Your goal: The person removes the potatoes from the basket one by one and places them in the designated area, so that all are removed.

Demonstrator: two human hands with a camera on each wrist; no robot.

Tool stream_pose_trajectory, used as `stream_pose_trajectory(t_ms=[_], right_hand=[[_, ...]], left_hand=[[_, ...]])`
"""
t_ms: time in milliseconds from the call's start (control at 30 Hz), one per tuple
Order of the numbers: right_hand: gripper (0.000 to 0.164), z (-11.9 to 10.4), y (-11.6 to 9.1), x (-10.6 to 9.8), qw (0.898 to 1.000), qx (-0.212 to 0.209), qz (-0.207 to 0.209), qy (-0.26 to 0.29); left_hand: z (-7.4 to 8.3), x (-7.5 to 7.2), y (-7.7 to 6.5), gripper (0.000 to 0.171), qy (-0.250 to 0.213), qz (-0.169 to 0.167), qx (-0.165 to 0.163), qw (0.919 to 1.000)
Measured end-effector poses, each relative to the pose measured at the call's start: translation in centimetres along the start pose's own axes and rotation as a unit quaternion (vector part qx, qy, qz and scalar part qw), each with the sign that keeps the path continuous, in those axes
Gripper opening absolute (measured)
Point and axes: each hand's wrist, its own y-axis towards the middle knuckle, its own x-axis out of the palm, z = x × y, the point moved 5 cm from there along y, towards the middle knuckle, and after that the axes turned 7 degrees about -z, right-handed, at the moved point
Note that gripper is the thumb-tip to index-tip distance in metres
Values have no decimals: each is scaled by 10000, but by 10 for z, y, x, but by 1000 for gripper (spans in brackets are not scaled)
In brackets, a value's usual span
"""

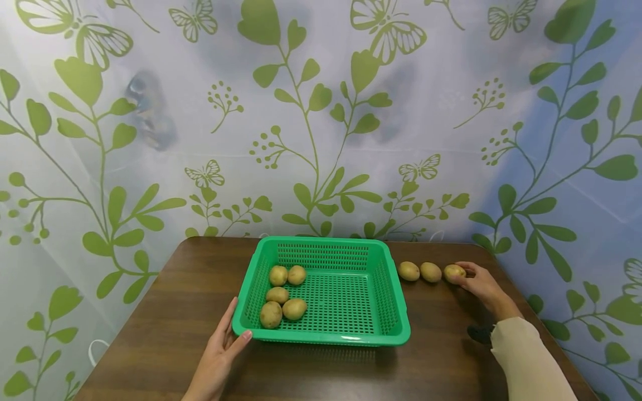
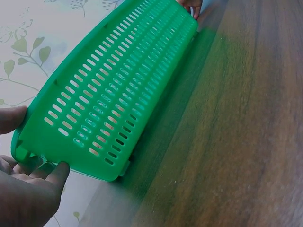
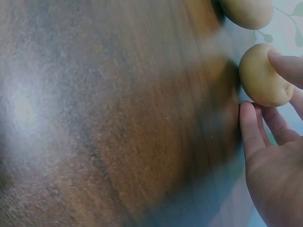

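A green plastic basket (image 1: 328, 336) with slotted walls stands on the table, several potatoes (image 1: 271, 314) grouped at its left side. My left hand (image 1: 218, 348) grips the basket's front left corner, thumb on the rim; in the left wrist view its fingers (image 2: 57, 176) curl beneath the edge. To the right of the basket, three potatoes form a row along the back of the table. My right hand (image 1: 482, 285) pinches the rightmost potato (image 1: 453, 273), thumb on one side and fingers on the other. The right wrist view shows this potato (image 3: 259, 75) close up, at the fingertips.
The other two potatoes of the row, one near the basket (image 1: 408, 271) and one in the middle (image 1: 431, 272), lie close together. A brown wooden table (image 1: 165, 328) backs onto a hanging cloth (image 1: 321, 139) printed with leaves and butterflies. Beside the right sleeve is a small dark object (image 1: 480, 334).
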Motion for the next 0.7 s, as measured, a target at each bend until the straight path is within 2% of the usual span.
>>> stream_pose_trajectory(t_ms=[300, 500, 700], right_hand=[[69, -2, -3, -5, 9986, -69, 120, -504], [69, -2, -3, -10, 9976, -96, 181, -655], [58, -7, -3, -18, 9964, -187, 297, -773]], left_hand=[[0, 0, 0, 81, -36, -9, 6, 10000], [0, 0, 0, 81, -15, -4, -22, 10000], [-1, -1, 1, 81, 0, -15, -88, 10000]])
